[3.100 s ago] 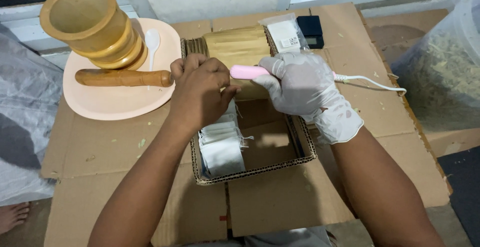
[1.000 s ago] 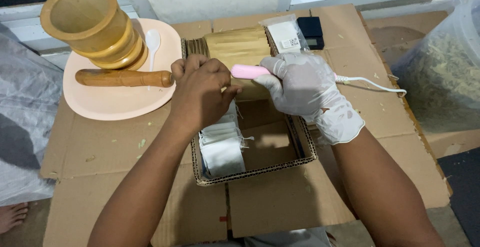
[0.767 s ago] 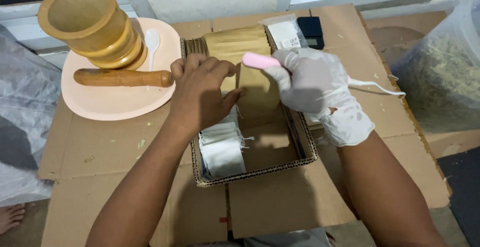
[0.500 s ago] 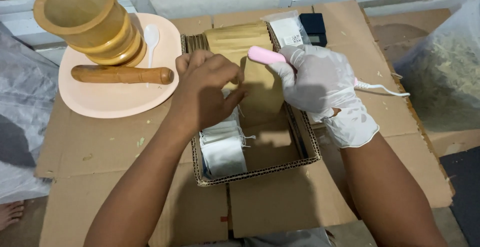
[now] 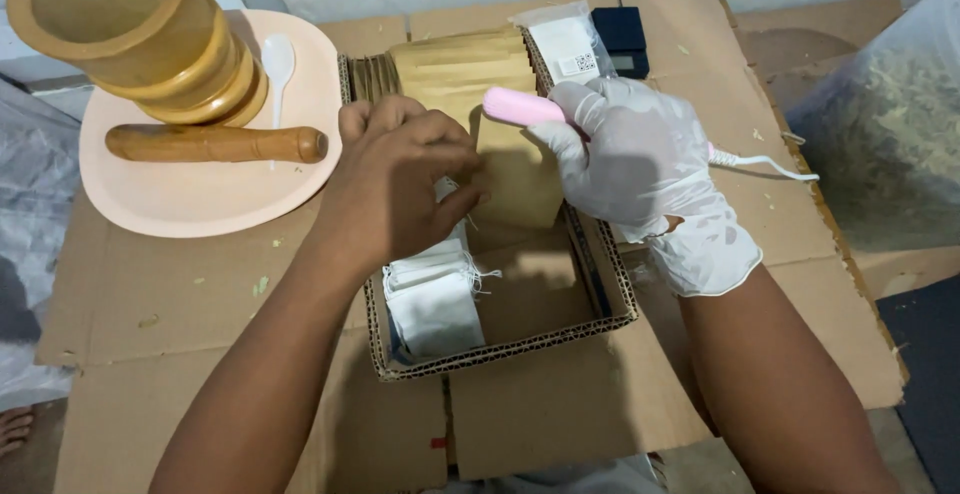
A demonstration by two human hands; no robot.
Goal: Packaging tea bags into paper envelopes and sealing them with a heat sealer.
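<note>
My bare left hand (image 5: 395, 189) hovers over an open cardboard box (image 5: 520, 339) and pinches the edge of a brown paper pouch (image 5: 520, 174) held upright. My right hand (image 5: 640, 164), in a white glove, grips a pink handheld tool (image 5: 520, 107) with a white cord (image 5: 765, 161) trailing right; its tip sits just above the pouch's top. In the box, a row of white filter bags (image 5: 435, 299) lies at the left and a stack of brown pouches (image 5: 460, 64) at the far end.
A wooden mortar (image 5: 130, 34) and pestle (image 5: 215, 143) rest on a peach plate (image 5: 190, 199) with a white spoon (image 5: 276, 59) at the left. A clear packet (image 5: 567, 46) and a black device (image 5: 620, 29) lie beyond the box. A plastic bag of dried herbs (image 5: 890, 124) stands right.
My right hand lifted the pink tool up off the pouch's top edge and tilted it. My left hand kept its hold on the pouch. The view shifted slightly.
</note>
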